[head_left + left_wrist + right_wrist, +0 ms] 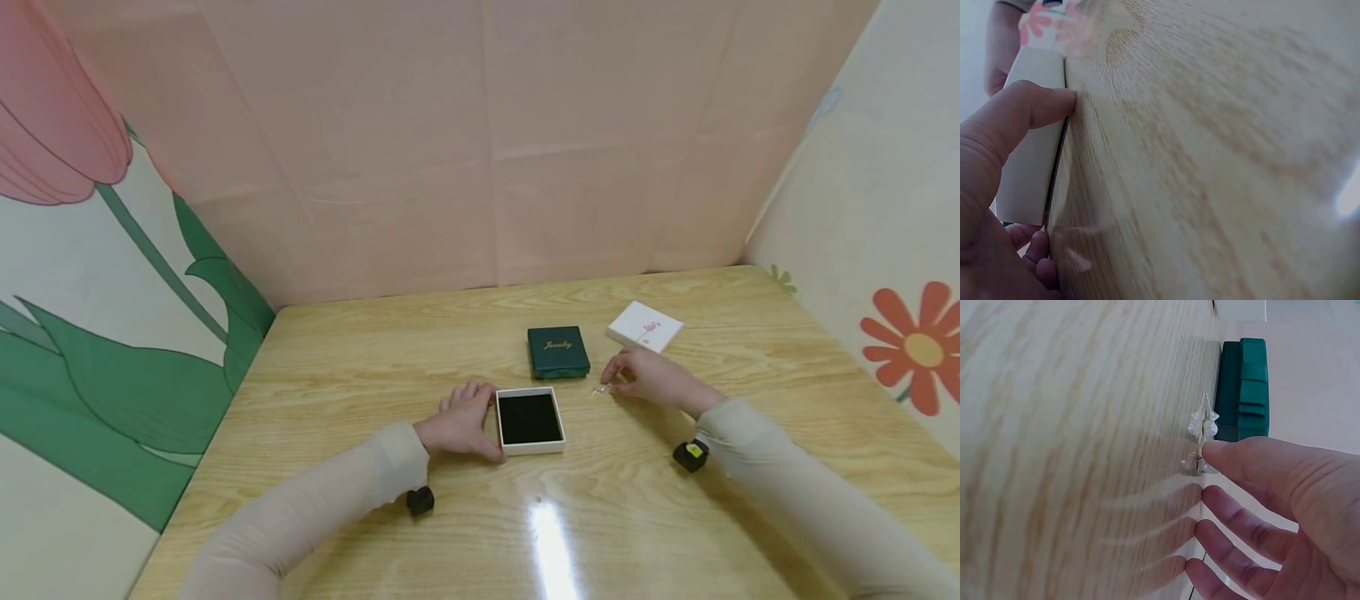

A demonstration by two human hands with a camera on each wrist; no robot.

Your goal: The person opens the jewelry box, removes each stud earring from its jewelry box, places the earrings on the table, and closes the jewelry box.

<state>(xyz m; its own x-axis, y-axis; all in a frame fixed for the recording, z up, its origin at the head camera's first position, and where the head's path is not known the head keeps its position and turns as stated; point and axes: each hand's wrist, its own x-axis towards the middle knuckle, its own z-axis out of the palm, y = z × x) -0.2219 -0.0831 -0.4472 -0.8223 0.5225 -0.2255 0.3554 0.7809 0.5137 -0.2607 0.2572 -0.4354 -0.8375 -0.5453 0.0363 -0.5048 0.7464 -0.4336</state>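
A white open box (528,418) with a black lining lies on the table. My left hand (467,425) grips its left side, the thumb on the near wall and the fingers toward the far left corner. In the left wrist view the thumb lies across the white box wall (1032,156). To the right, my right hand (645,379) pinches a small piece of jewellery (600,389) at the tabletop. Up close, the jewellery (1209,428) shows clear beads, a pearl-like bead and thin wire ends. Its exact kind is hard to tell, and the index fingertip is hidden behind the thumb.
A closed dark green box (558,352) with gold lettering stands behind the white box. A white lid or flat box (645,326) with a pink print lies behind my right hand. The wood-grain table (360,358) meets a pink backdrop (390,167) at the back.
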